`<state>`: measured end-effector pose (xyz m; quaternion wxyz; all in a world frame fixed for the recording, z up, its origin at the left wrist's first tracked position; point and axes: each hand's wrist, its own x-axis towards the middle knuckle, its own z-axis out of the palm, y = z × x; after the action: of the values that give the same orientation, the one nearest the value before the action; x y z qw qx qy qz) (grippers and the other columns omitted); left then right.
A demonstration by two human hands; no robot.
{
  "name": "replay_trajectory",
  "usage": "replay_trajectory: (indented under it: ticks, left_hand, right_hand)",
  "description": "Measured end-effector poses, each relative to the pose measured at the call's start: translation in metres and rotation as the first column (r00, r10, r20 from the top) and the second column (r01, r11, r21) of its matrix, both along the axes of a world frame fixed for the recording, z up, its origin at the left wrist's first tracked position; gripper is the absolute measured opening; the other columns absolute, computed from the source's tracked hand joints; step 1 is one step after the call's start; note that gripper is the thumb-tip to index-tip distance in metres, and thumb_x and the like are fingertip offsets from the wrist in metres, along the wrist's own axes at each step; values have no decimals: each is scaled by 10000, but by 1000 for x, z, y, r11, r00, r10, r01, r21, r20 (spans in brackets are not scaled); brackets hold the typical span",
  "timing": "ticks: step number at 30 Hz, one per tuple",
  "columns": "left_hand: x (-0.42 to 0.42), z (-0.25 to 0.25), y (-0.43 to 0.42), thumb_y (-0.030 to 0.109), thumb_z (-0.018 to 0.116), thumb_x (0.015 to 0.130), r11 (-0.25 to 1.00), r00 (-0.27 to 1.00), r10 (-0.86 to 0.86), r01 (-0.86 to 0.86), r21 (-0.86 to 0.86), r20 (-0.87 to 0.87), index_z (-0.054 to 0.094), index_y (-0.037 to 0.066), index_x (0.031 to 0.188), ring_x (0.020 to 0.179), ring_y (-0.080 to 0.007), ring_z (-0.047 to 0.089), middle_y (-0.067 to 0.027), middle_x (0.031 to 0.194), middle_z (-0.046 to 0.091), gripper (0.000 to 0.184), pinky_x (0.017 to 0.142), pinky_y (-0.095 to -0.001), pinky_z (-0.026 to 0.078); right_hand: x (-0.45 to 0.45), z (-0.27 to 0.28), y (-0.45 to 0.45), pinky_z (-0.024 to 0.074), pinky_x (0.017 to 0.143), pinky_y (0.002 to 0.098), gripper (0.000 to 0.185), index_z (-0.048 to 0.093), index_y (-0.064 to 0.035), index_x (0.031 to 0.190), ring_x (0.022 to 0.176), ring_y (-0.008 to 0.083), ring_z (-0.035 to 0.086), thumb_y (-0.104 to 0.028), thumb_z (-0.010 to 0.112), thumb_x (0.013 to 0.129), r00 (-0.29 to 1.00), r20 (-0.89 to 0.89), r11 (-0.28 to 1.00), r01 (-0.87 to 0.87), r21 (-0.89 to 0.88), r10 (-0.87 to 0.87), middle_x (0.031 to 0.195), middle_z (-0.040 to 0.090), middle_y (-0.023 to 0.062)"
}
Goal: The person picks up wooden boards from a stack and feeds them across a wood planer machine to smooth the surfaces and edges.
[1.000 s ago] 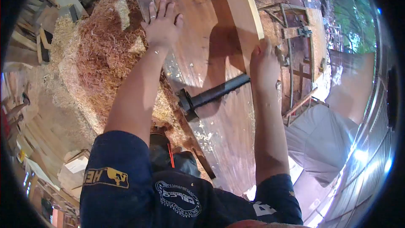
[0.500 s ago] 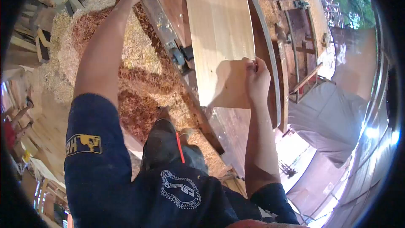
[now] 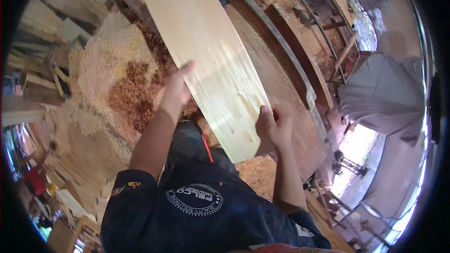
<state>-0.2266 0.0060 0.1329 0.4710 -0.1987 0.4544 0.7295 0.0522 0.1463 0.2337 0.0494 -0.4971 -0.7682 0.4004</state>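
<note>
A pale, smooth wooden board (image 3: pixel 211 61) slants across the middle of the view, held in front of my body. My left hand (image 3: pixel 178 86) grips its left edge, the thumb on the upper face and the fingers partly hidden beneath. On the right edge near the closer end, my right hand (image 3: pixel 277 124) is closed with its thumb on top; its fingertips are hidden under the wood. Below the board and to its right lies the brown wooden surface of a workbench (image 3: pixel 262 51).
A long curved rail (image 3: pixel 281 56) runs along the bench's far right side, with another board (image 3: pixel 300 51) beyond it. Heaped wood shavings (image 3: pixel 117 61) cover the floor at left, near stacked timber (image 3: pixel 42 33). A grey cover (image 3: pixel 382 96) drapes over something at right.
My left hand has come down from the upper left and taken hold of the board's left edge. The board has turned, its far end swinging left, and its near end is closer to me.
</note>
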Motion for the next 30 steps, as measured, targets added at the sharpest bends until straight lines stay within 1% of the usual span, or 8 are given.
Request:
replay_trajectory:
  ticks: [4, 6, 9, 11, 14, 19, 22, 30]
  left_hand:
    - [5, 97, 31, 376, 650, 1006, 997, 933, 55, -29, 78, -355, 354, -45, 1542, 1444, -392, 432, -247, 1577, 428, 743, 1227, -519, 337]
    - [7, 90, 44, 485, 583, 1027, 909, 945, 92, 49, 415, -313, 353, -19, 1552, 1437, -368, 447, -212, 1596, 418, 763, 1218, -511, 347]
    - [86, 115, 64, 497, 533, 1051, 774, 966, 52, 121, 622, -253, 405, 31, 1528, 1373, -338, 512, -163, 1512, 513, 679, 1155, -517, 424]
    - [151, 107, 83, 436, 554, 1035, 787, 994, -1, 68, 613, -109, 564, 95, 1259, 1113, -270, 596, -83, 1168, 621, 408, 1003, -473, 482]
    - [220, 12, 127, 271, 525, 1042, 286, 868, -464, 334, 898, -175, 608, 124, 951, 831, -179, 589, -11, 843, 600, 191, 822, -380, 499]
    - [456, 20, 178, 266, 591, 1043, 61, 670, -707, 376, 925, -226, 611, 132, 1005, 879, -192, 640, -15, 906, 656, 141, 852, -391, 556]
    - [602, 46, 170, 376, 546, 1062, 126, 546, -821, 460, 879, -168, 589, 113, 908, 740, -215, 661, -42, 755, 620, 308, 767, -392, 569]
    - [861, 133, 97, 576, 376, 1066, -146, 117, -942, 699, 700, -314, 500, 117, 665, 488, -218, 541, -57, 534, 477, 623, 515, -343, 497]
  right_hand:
    - [147, 34, -7, 493, 603, 304, 272, 729, 15, 945, 664, 110, 608, -224, 841, 879, 967, -222, 990, 113, -82, -128, 736, 694, 91]
    - [223, 58, -22, 511, 613, 311, 307, 722, -9, 971, 674, 143, 637, -206, 893, 810, 962, -260, 997, 83, -3, -81, 758, 687, 101]
    - [331, 77, -72, 518, 627, 348, 319, 686, -49, 944, 670, 248, 667, -230, 890, 779, 999, 8, 945, 34, 324, -39, 759, 659, 105]
    - [394, 69, -122, 518, 631, 373, 301, 667, -60, 914, 700, 284, 673, -222, 881, 778, 989, 48, 922, 110, 371, -137, 778, 662, 118]
    - [476, 53, -198, 520, 652, 432, 274, 624, -67, 896, 760, 342, 670, -145, 846, 757, 957, 68, 910, 246, 334, -283, 806, 645, 125]
    - [573, 11, -308, 530, 683, 490, 280, 600, -60, 942, 795, 389, 663, -96, 797, 747, 826, 222, 832, 426, 357, -518, 833, 634, 140]
    - [611, -14, -357, 542, 715, 512, 215, 608, -65, 963, 844, 414, 674, -126, 734, 801, 686, 394, 790, 555, 262, -612, 874, 646, 178]
    - [651, -76, -439, 540, 773, 494, 208, 609, -82, 898, 882, 437, 652, -211, 729, 788, 177, 100, 194, 959, 205, -979, 922, 643, 202]
